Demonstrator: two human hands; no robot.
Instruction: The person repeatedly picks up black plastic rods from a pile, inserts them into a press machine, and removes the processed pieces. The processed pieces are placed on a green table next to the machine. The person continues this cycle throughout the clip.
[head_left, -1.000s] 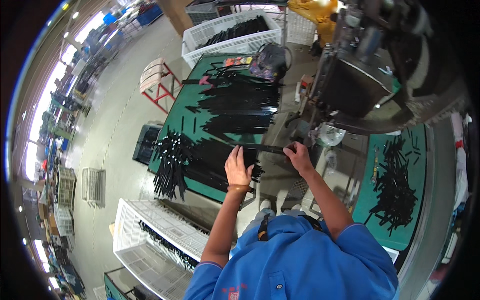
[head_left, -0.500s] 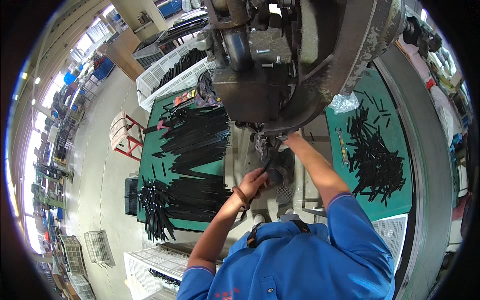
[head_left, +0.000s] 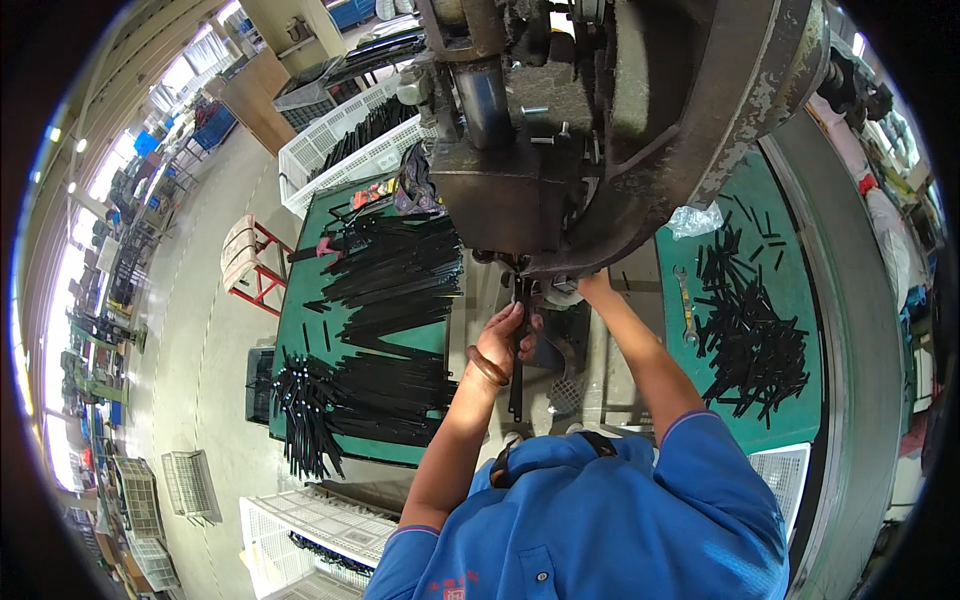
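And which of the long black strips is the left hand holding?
The strip in the left hand, near the press: it is alone and off the green left table, where similar strips lie massed.

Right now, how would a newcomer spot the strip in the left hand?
Find the big dark machine at the top centre. Just below it in view, the left hand holds a long black strip. Unlike the loose strips lying on the green table further left, this one is hand-held.
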